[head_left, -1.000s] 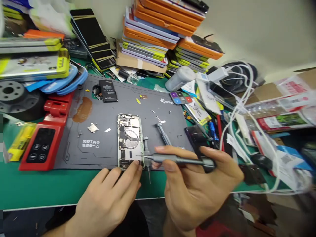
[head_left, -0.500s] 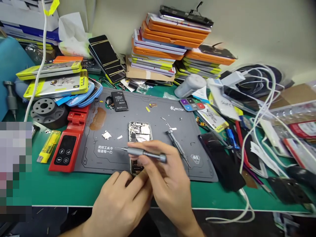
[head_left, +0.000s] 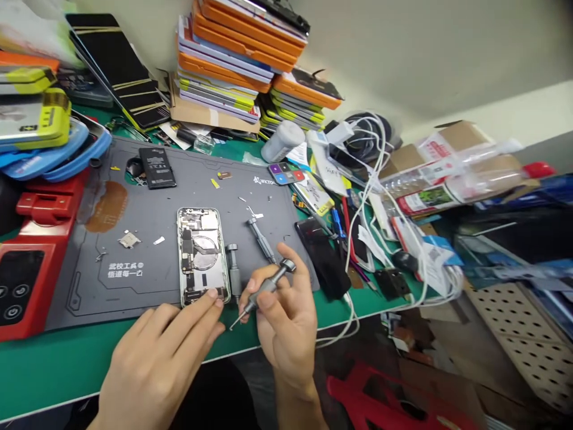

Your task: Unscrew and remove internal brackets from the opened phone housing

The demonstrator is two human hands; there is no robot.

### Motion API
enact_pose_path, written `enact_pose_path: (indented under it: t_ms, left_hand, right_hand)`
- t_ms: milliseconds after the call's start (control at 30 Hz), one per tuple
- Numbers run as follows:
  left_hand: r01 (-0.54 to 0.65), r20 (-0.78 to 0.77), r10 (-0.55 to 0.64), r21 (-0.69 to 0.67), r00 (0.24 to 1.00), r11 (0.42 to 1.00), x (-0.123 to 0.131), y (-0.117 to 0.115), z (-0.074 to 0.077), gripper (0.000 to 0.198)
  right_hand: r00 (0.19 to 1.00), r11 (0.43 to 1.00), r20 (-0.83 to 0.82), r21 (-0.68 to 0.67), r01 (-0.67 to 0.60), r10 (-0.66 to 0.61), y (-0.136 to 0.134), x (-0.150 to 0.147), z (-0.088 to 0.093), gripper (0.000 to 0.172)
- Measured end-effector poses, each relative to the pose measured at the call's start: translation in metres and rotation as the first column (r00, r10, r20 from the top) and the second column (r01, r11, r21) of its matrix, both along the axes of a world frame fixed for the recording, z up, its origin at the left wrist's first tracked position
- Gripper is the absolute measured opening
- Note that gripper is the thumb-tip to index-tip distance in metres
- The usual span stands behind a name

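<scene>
An opened phone (head_left: 206, 254), its circuit board and round coil exposed, lies on the grey mat (head_left: 147, 209). My left hand (head_left: 154, 352) rests its outstretched fingertips on the phone's near end. To the right of the phone, my right hand (head_left: 293, 328) grips a grey precision screwdriver (head_left: 265, 289), its tip pointing down and left, clear of the phone. A second screwdriver (head_left: 234, 269) lies along the phone's right side. A third screwdriver (head_left: 262, 239) sits farther right, its lower end hidden by my right hand. Left of the phone lies a small metal part (head_left: 129, 239).
A black battery (head_left: 157, 168) lies at the back of the mat. On the left is a red device (head_left: 38, 269). Orange cases (head_left: 242, 36) are stacked by the wall. A black phone (head_left: 322, 257) and white cables (head_left: 371, 179) crowd the right.
The view has swung right. My right hand has moved off the phone to its right, and its screwdriver now tips downward. My left fingers have straightened onto the phone's near end.
</scene>
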State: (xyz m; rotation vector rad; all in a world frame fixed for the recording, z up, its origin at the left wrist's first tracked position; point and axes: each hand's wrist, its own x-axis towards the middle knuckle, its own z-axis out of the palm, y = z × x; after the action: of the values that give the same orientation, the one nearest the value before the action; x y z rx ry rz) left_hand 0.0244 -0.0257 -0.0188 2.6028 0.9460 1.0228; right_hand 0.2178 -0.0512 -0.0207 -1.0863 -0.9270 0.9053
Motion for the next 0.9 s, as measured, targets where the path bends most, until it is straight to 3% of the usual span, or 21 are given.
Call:
enact_pose_path:
  t_ms: [233,900]
  left_hand:
    - [0.009,-0.032,-0.009,0.008,0.999,1.000,0.0032,0.0025,0.0019,0.026]
    - [0.039,-0.076,-0.039,-0.005,0.996,0.999,-0.0016,0.0010,0.0017,0.031]
  right_hand:
    - [0.996,0.999,0.085,0.045,0.030,-0.033,-0.0004,-0.0064,-0.0012,0.051]
    - [0.994,0.999,0.102,0.047,0.020,-0.024,-0.0005,-0.0046,-0.0017,0.050]
